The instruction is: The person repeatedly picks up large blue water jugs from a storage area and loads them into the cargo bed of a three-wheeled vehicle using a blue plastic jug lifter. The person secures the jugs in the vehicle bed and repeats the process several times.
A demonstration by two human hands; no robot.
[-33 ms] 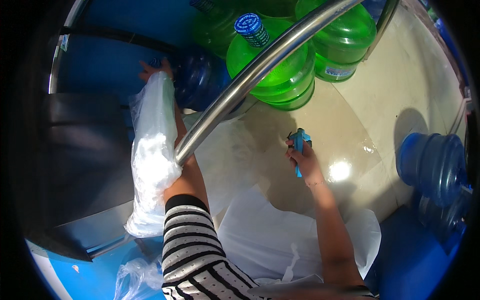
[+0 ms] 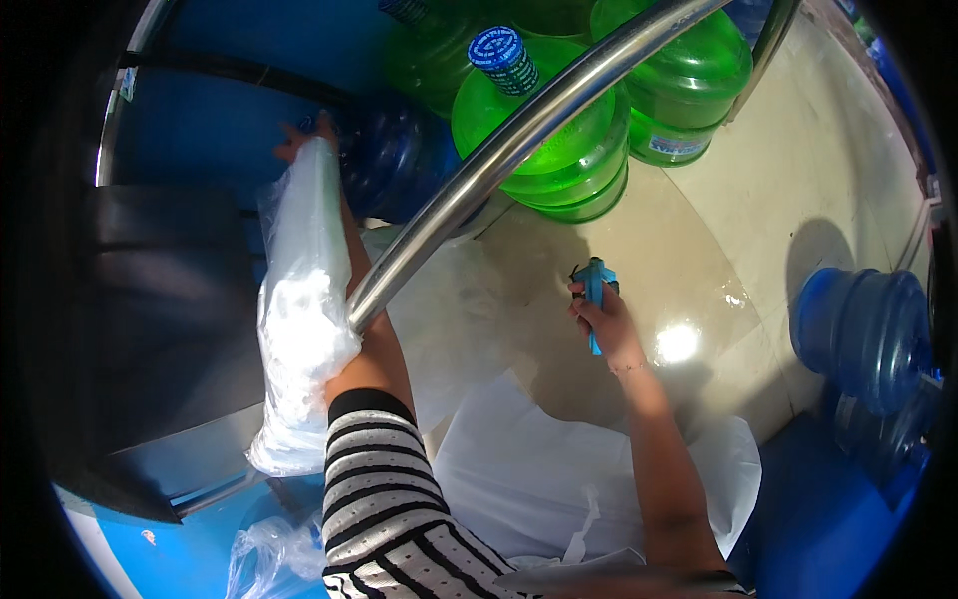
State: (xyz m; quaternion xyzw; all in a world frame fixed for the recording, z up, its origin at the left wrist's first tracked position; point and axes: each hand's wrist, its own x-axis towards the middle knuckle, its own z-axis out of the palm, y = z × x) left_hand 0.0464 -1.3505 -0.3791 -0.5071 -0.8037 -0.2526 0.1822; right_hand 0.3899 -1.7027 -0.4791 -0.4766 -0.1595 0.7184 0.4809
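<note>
My left hand [image 2: 296, 146] reaches to the far left, its fingers around the capped neck of a dark blue water bottle [image 2: 384, 165]; shade hides part of this grip. Along my left forearm lies a bundle of clear plastic bags [image 2: 307, 299], bright in the sun. In the middle, my right hand [image 2: 606, 324] is closed around a light blue gun-shaped hand tool [image 2: 596, 285] with dark parts, held above the floor. Beyond it stands a green water bottle [image 2: 559, 150] with a blue cap.
A curved metal rail [image 2: 519, 140] crosses above my left forearm. Another green bottle [image 2: 689, 90] stands at the back. Blue bottles [image 2: 863, 334] lie at the right on beige tiles [image 2: 699, 250], which look wet. White sheeting [image 2: 529, 459] spreads below my arms; a dark box [image 2: 180, 309] is at left.
My left hand and the plastic bags along that forearm have shifted very slightly left. My right hand and the blue tool have barely moved.
</note>
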